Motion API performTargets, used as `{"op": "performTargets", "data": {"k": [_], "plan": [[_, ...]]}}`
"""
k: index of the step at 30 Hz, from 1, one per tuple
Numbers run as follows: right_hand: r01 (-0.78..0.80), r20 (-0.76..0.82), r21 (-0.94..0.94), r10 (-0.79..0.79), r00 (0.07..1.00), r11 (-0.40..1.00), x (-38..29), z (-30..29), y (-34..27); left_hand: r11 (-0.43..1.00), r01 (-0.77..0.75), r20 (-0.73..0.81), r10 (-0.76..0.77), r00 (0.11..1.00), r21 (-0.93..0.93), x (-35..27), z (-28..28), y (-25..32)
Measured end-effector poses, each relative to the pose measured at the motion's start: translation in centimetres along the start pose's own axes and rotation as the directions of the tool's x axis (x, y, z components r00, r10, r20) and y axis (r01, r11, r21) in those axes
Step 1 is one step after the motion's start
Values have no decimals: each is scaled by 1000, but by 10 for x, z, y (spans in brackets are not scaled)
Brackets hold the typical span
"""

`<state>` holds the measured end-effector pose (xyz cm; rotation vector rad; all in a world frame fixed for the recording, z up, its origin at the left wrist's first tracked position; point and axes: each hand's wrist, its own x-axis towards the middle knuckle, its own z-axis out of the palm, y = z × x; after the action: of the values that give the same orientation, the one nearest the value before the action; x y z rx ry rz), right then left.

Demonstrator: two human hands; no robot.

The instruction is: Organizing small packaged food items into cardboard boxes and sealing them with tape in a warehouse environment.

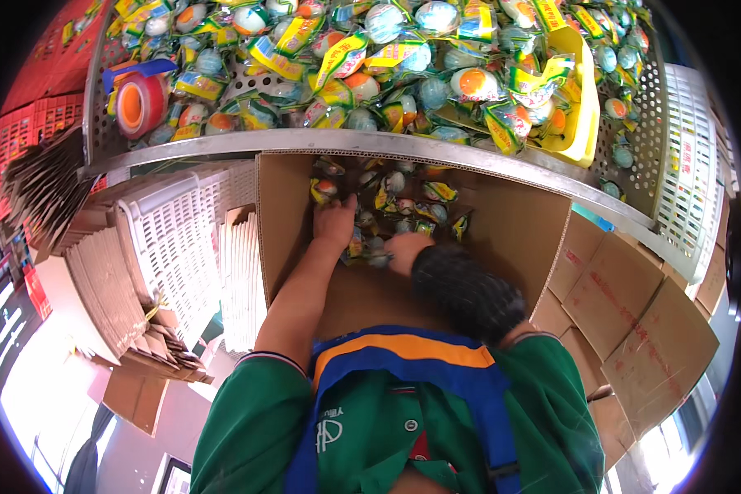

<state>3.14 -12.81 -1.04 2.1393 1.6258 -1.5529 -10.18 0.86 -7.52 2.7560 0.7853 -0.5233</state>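
Observation:
Before my body stands an open cardboard box [512,216], with several plastic-wrapped eggs [406,205] lying inside it. My left hand [335,219] is down in the box near its left wall, beside a wrapped egg [325,187] with a yellow-green label. My right hand [407,250] reaches in near the middle and is slightly blurred. Its fingers are close to some wrapped eggs at the near side of the group. The fingertips of both hands are partly hidden, so any grip on an egg is unclear. A dark sleeve cover wraps my right forearm.
Beyond the box, a perforated metal table [645,129] with a raised rim bears many wrapped eggs, a yellow plastic basket [586,105] and a red tape dispenser [141,105]. White plastic crates [176,228] and flattened cartons [102,290] stand left. Cardboard boxes [617,296] are stacked right.

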Motion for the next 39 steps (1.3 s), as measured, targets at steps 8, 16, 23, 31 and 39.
{"op": "performTargets", "data": {"k": [8,16,23,31,39], "plan": [[-702,-348,-127,631,693,701,-9,-71,122,979,-187,384,203,901,-78,45,-34,48],[4,-267,-517,-166,949,856,-1,30,65,992,-53,321,87,943,-116,59,-3,15],[75,-514,-510,-373,772,857,6,32,88,852,152,75,-133,988,-501,50,-39,68],[-358,-25,37,359,933,933,-30,54,109,805,-593,170,584,794,7,69,-14,75],[-350,-240,-158,308,921,923,-26,48,110,951,-278,356,309,882,-135,81,-74,50]]}}
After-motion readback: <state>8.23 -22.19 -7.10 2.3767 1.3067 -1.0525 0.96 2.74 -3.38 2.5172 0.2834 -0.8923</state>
